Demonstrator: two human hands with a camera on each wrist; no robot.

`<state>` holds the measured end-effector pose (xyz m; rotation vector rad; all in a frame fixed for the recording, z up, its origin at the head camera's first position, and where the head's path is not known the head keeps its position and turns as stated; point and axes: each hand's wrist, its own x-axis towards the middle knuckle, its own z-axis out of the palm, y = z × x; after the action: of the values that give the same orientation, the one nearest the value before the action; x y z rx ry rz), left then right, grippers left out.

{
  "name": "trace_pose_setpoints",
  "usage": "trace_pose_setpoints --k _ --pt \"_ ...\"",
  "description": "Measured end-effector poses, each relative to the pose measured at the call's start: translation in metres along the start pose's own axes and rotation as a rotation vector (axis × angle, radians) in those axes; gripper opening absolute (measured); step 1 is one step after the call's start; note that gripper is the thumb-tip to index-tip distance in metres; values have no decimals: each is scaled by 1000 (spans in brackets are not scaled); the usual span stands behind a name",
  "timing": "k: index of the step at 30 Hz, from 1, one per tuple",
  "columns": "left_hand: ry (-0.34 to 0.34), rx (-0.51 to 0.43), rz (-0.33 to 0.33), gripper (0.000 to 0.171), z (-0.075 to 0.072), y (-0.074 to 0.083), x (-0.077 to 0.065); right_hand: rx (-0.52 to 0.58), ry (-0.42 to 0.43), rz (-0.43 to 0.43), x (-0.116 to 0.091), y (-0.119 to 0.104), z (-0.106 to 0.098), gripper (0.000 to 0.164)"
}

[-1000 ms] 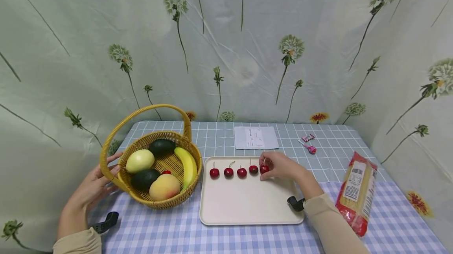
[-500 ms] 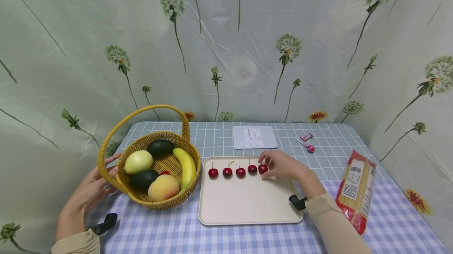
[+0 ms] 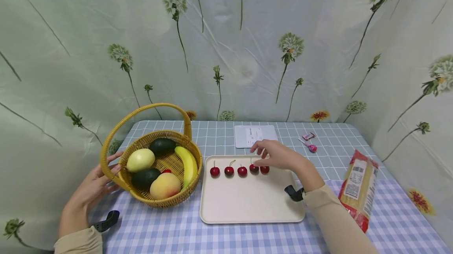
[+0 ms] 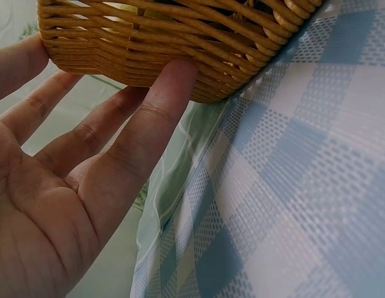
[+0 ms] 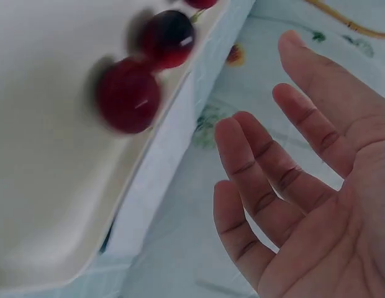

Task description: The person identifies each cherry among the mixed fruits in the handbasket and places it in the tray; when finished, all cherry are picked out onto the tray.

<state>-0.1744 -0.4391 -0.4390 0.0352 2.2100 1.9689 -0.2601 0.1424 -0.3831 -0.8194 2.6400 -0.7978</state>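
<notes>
My left hand (image 3: 90, 187) rests its spread fingers against the outer wall of a yellow wicker basket (image 3: 164, 203), fingertips touching the weave in the left wrist view. Inside the basket are two dark green avocados (image 3: 162, 146), a pale yellow-green fruit (image 3: 140, 160), a peach (image 3: 165, 186), a banana (image 3: 188, 165) and a partly hidden red thing (image 3: 166, 171). My right hand (image 3: 279, 155) hovers over the back right of a cream tray (image 3: 252, 203), fingers loosely bent around nothing. Several cherries (image 3: 229, 171) stand in a row along the tray's back; the rightmost cherry (image 5: 129, 95) is apart from my fingers.
Behind the tray lies a white labelled packet (image 3: 244, 138). A lollipop (image 3: 312, 148) and a small wrapped candy (image 3: 308, 136) lie at the back right. A red-ended pack of noodles (image 3: 358, 187) is right of my forearm. The basket's tall handle (image 3: 155, 105) arches above it.
My right hand has let go of the rightmost cherry and risen up and slightly left, away from it. The cherry stays at the row's end. My left hand keeps touching the basket.
</notes>
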Motion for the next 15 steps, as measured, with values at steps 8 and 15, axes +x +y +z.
trace_pose_setpoints --k 8,15 --pt "8 -6 -9 61 1 1 0 54 -102 -162 30 -42 5 37" --pt "1 -16 -2 60 1 0 0 32 -200 -202 61 -81 17 37"
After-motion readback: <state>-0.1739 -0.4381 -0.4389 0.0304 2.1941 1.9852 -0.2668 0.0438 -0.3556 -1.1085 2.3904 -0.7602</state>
